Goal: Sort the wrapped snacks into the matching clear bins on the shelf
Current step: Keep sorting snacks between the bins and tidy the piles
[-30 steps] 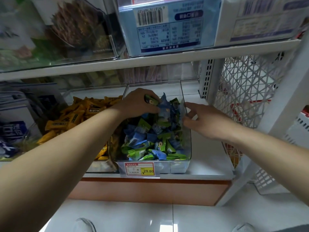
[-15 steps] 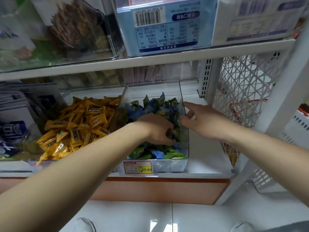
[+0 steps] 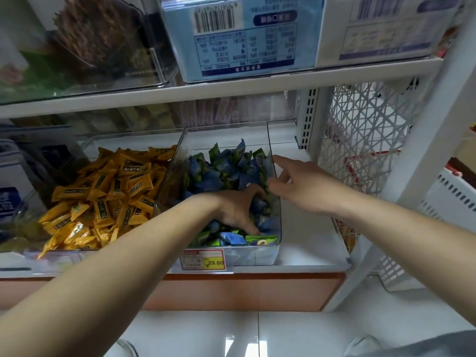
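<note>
A clear bin [image 3: 257, 256] on the lower shelf holds a pile of blue and green wrapped snacks [image 3: 226, 171]. My left hand [image 3: 235, 210] lies palm-down in the front half of that pile, its fingers spread and pushed in among the wrappers; the fingertips are partly buried. My right hand [image 3: 304, 186] rests against the bin's right wall, the index finger stretched along the rim and the thumb at the wall. Left of it, a second clear bin [image 3: 134, 136] is filled with yellow wrapped snacks [image 3: 113, 197].
A yellow price tag [image 3: 203, 262] hangs on the bin's front. The upper shelf [image 3: 231, 90] carries clear bins and a blue box [image 3: 231, 37]. A white lattice side panel [image 3: 360, 140] and a white basket [image 3: 453, 202] stand at the right. Bare shelf board [image 3: 309, 246] lies right of the bin.
My left hand has come from the back of the blue-and-green pile toward the front and sunk into it. My right hand has stayed at the bin's right wall.
</note>
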A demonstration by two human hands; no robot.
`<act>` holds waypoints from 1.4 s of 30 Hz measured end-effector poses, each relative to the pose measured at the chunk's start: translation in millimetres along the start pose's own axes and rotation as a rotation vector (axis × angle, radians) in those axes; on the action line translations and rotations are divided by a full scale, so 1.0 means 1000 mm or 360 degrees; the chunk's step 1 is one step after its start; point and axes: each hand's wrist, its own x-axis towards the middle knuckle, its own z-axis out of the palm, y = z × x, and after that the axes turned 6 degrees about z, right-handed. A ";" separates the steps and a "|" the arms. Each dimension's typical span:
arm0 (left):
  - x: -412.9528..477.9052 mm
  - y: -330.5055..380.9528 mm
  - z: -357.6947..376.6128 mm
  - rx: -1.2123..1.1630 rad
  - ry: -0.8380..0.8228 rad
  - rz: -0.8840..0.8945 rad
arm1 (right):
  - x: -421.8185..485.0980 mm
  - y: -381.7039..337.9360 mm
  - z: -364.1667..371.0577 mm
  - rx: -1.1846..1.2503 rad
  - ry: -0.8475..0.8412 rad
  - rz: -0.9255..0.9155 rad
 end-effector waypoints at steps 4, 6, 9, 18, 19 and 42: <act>-0.001 -0.002 0.003 -0.0164 0.0055 0.0104 | 0.001 0.000 0.000 0.0005 0.0002 0.0008; -0.003 -0.003 0.004 -0.0200 0.0134 0.0196 | 0.001 0.000 -0.001 0.0000 -0.0002 0.0004; -0.008 -0.005 -0.002 -0.0281 0.0253 0.0268 | 0.001 0.000 -0.001 -0.0017 0.0008 0.0005; -0.030 -0.020 -0.043 -0.0814 0.0985 0.0391 | 0.002 0.002 0.000 -0.0005 0.0039 -0.0012; -0.031 -0.023 -0.047 -0.0793 0.1012 0.0368 | 0.002 0.002 0.000 -0.0010 0.0034 -0.0011; -0.133 -0.063 0.022 -0.0057 0.1635 -0.0139 | 0.027 -0.099 0.042 -0.0496 -0.0462 -0.0786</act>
